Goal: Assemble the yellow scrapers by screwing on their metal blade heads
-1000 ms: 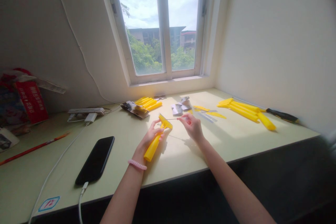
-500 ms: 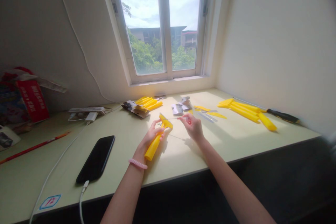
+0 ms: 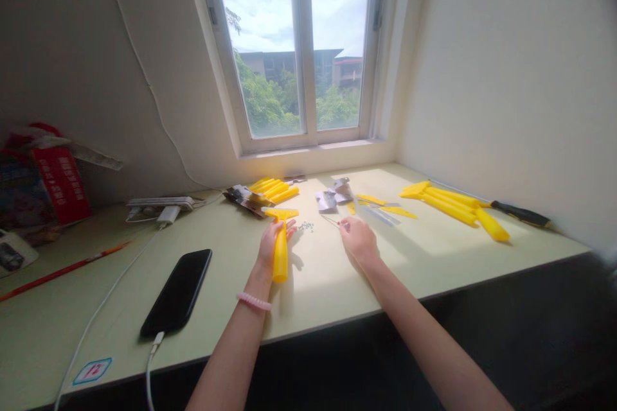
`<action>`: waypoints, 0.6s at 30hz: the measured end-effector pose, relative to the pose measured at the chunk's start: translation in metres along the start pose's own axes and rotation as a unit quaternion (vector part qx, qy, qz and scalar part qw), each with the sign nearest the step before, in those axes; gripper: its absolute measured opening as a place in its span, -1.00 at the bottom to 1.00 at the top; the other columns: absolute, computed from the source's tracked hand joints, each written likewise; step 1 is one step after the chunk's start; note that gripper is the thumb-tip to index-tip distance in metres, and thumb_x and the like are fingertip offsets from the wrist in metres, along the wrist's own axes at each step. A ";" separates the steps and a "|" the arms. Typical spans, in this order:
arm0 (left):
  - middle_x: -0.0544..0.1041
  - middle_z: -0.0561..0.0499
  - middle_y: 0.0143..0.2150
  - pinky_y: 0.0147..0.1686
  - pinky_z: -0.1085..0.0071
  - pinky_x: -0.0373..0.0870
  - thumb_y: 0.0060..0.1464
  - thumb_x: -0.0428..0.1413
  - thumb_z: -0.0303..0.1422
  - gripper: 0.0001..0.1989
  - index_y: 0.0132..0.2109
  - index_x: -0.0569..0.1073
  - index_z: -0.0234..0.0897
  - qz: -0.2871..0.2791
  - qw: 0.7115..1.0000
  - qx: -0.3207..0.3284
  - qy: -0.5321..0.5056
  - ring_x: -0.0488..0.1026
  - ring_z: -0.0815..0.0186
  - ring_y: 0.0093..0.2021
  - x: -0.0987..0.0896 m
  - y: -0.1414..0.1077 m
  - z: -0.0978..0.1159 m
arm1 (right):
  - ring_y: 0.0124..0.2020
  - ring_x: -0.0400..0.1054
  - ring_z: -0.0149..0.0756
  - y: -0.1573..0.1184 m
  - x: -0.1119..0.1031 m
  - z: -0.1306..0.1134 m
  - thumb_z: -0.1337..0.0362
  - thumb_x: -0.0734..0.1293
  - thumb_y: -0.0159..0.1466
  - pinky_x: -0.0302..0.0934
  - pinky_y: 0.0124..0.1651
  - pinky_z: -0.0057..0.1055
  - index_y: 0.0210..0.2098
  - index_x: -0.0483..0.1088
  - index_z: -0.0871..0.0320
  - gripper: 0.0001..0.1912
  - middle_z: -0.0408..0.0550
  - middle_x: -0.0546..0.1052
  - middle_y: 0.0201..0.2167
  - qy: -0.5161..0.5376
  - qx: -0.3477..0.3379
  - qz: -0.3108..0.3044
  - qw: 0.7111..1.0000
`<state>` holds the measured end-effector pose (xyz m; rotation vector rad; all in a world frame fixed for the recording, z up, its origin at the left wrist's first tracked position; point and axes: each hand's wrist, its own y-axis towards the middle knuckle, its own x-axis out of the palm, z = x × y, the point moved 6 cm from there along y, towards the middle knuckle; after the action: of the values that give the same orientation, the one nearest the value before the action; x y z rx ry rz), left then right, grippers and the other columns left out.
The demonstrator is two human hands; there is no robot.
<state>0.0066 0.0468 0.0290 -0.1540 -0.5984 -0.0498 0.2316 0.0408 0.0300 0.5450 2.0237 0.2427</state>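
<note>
My left hand [image 3: 268,247] holds a yellow scraper [image 3: 280,260] by its thick handle, with the wide head pointing away toward the window. Its fingertips show to the right of the handle. In my right hand [image 3: 360,241] is a thin screwdriver [image 3: 330,221]; the slim metal shaft points left and a bit of red handle shows at the fingers. The shaft is apart from the scraper. Between the two hands, a little pile of small screws [image 3: 306,226] lies on the table [image 3: 328,295].
Behind my left hand lie several yellow handles [image 3: 274,187] and dark packaging. Grey blade packs [image 3: 326,200] and flat yellow pieces [image 3: 398,210] lie beyond my right hand. More yellow scrapers [image 3: 448,205] and a black-handled screwdriver [image 3: 520,213] are at right. A phone [image 3: 177,292] charges at left.
The scraper has turned more upright in my left hand and moved off the screwdriver. My right hand has shifted slightly right and down, its screwdriver now tilted. The screws are more exposed.
</note>
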 end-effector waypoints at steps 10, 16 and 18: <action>0.48 -0.17 0.06 -0.58 0.64 0.34 0.18 -0.04 -0.40 -0.75 -0.05 0.42 -0.36 0.032 0.999 0.014 -0.006 0.35 0.53 -0.54 -0.002 -0.003 0.001 | 0.25 -0.02 0.06 0.018 0.023 -0.034 0.16 0.14 0.29 -0.03 0.15 -0.10 0.12 0.32 0.07 -0.57 0.14 0.17 0.24 -0.016 -0.051 -0.088 0.995; 0.53 -0.13 -0.06 -0.68 0.61 0.27 0.16 -0.03 -0.34 -0.68 0.00 0.44 -0.36 0.016 1.000 -0.003 -0.025 0.24 0.56 -0.64 -0.006 0.003 -0.005 | 0.12 0.18 0.09 0.045 0.042 -0.032 0.09 0.08 0.30 0.03 0.09 -0.01 0.10 0.37 0.04 -0.53 0.18 0.40 0.03 0.066 0.035 -0.113 0.991; 0.53 -0.14 -0.07 -0.70 0.59 0.26 0.17 -0.05 -0.31 -0.66 0.03 0.42 -0.34 0.004 1.000 -0.008 -0.025 0.22 0.55 -0.65 -0.005 0.003 -0.007 | 0.07 0.22 0.11 0.051 0.044 -0.028 0.10 0.11 0.28 0.02 0.07 0.02 -0.02 0.46 0.05 -0.58 0.17 0.47 -0.05 0.088 0.062 -0.104 0.989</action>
<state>0.0065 0.0490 0.0204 -0.1727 -0.6472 -0.0426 0.2028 0.1082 0.0295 0.3965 2.2609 0.0390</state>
